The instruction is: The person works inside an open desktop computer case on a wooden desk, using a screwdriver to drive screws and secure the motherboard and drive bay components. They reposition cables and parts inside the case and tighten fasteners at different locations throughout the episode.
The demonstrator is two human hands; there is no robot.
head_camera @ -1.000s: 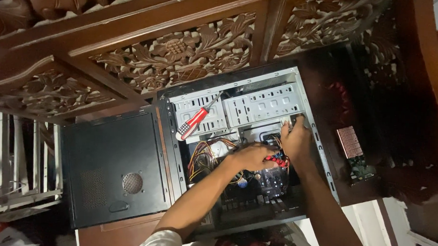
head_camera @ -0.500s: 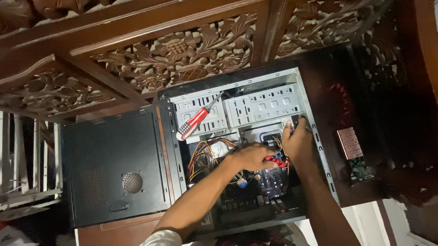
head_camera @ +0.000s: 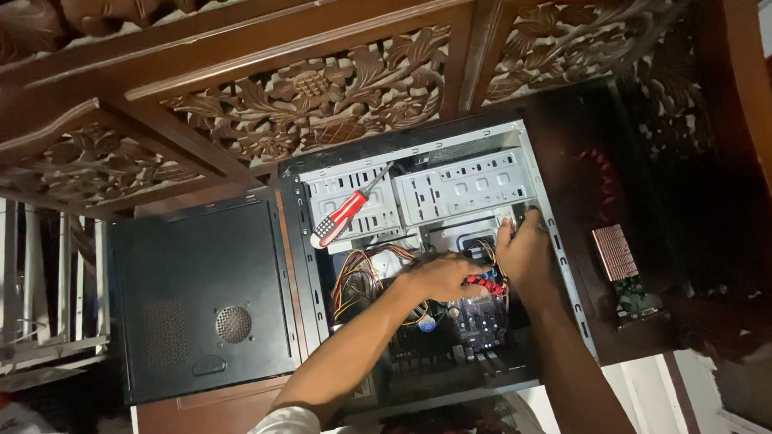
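Inside the open grey metal computer case [head_camera: 564,274], the left hand [head_camera: 439,277] pinches a red flat cable [head_camera: 484,285] while the right hand [head_camera: 522,252], just beside it, rests fingers loosely curled on wiring, a seating step needing careful alignment

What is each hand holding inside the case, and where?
Left hand pinches the red cable near its end; right hand rests beside it, its grip hidden.

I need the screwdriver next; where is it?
The red screwdriver lies on the drive cage in the open case's upper left, left of both hands.
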